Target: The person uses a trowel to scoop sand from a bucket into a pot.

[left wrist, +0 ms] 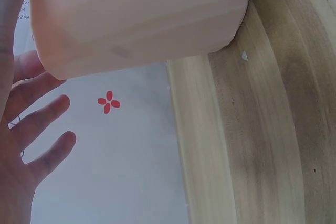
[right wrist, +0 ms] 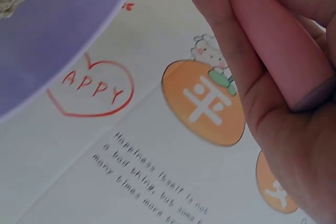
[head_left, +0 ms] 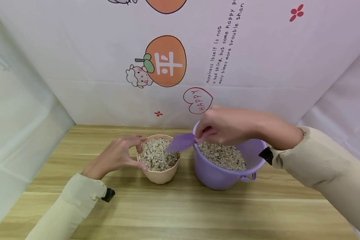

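Observation:
A peach-coloured flowerpot (head_left: pixel 159 176), full of pale gravel (head_left: pixel 156 155) nearly to its rim, stands on the table. My left hand (head_left: pixel 115 155) holds it by the left side, thumb at the front of the rim and fingers behind; in the left wrist view several fingers spread beside the wall. My right hand (head_left: pixel 228 125) grips the pink handle (right wrist: pixel 278 40) of a small trowel. Its purple blade (head_left: pixel 182 142) tilts down over the pot's right side. Below the right hand is a purple bucket (head_left: pixel 214 178), partly filled with similar gravel (head_left: pixel 223 156).
The wooden table (head_left: pixel 180 213) ends at a white printed cloth backdrop (head_left: pixel 108 106) just behind the pot and bucket. A loop handle (head_left: pixel 248 178) juts from the bucket's front right. One small pale chip (left wrist: pixel 244 55) lies on the wood near the pot.

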Demonstrator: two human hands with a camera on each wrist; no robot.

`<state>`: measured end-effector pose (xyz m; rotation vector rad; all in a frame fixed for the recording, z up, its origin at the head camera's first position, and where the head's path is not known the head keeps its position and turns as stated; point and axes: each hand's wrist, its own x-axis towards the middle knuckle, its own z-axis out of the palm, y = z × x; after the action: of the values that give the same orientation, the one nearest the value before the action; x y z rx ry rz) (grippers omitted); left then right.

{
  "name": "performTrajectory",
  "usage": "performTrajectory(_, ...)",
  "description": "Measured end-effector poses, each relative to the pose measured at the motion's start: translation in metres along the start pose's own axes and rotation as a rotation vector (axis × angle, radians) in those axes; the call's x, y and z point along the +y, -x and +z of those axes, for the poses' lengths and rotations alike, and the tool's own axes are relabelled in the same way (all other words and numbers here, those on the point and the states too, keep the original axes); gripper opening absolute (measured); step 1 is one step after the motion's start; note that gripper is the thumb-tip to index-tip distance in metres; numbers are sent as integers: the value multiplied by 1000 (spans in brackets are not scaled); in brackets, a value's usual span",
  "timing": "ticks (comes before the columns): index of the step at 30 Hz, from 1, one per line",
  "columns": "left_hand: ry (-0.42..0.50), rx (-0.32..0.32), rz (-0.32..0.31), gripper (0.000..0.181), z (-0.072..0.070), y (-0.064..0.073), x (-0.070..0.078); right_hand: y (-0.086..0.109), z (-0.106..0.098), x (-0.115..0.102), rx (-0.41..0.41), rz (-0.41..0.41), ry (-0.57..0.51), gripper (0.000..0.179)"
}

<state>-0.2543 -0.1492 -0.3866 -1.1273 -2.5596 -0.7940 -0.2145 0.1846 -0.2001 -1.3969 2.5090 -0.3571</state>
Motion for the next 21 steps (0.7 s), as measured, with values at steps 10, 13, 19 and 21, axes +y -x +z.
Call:
performTrajectory(10,-36,-37,-58,53,-2,-2,2,40,-12,15,114,46,-9,12)
performTrajectory(13,-29,-38,-70,50,-2,-3,3,55,-16,19,147,61,9,10)
performTrajectory(19,-26,-44,-102,48,-5,-5,6,81,-24,28,189,130,64,12)
performTrajectory(21,-34,-44,-105,48,-5,-8,8,90,-26,31,185,161,67,13)
